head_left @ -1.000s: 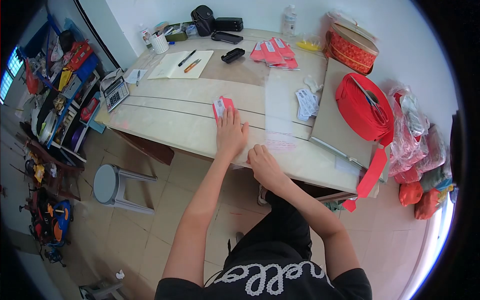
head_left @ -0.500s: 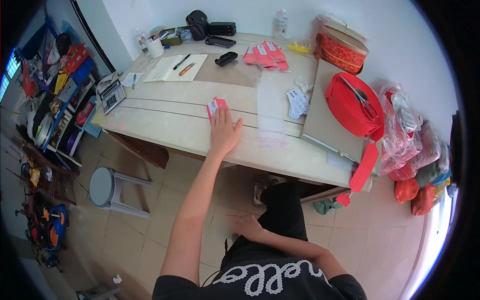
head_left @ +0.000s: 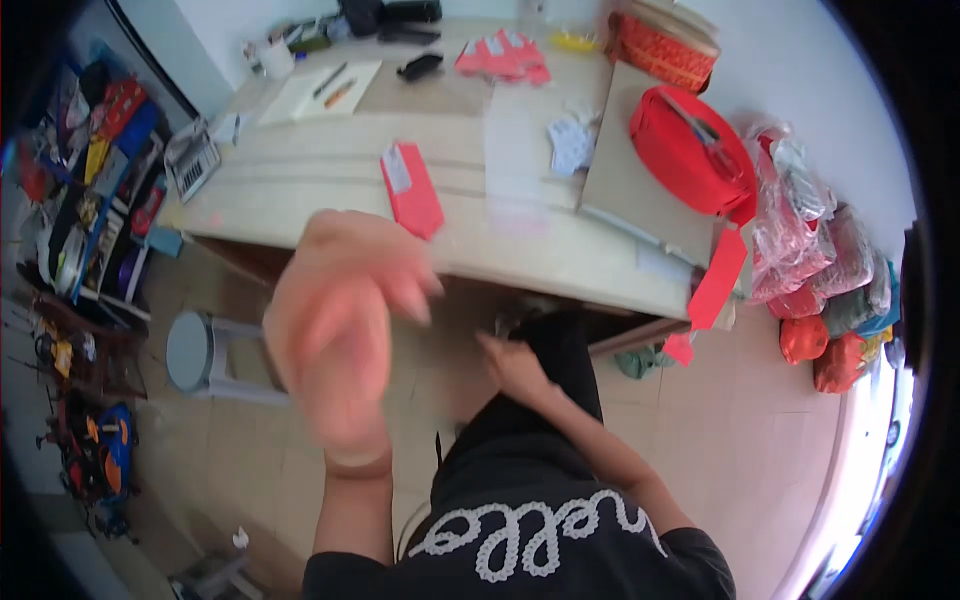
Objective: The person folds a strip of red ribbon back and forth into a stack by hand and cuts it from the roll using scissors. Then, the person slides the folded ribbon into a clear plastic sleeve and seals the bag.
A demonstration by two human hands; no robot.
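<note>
A short red ribbon strip [head_left: 420,200] with a white label at its far end lies flat near the table's front edge. My left hand [head_left: 345,310] is raised in front of that edge, close to the camera and apart from the strip. Motion smears its fingers, which look bent, and nothing shows in them. Low by my thigh, my right hand [head_left: 522,372] hangs with its fingers loosely apart, holding nothing visible. Several labelled red strips [head_left: 503,58] are piled at the back of the table. White labels [head_left: 571,146] lie right of the middle.
A large red ribbon roll [head_left: 680,150] with scissors on it rests on a grey board [head_left: 610,150], its tail over the front edge. An open notebook [head_left: 300,105], pens and a calculator [head_left: 193,165] are at left. A stool [head_left: 190,352] stands on the floor.
My left hand has lifted off the red strip and come back toward me, uncovering it. My right hand has shifted slightly. The view has tilted, so the table sits higher.
</note>
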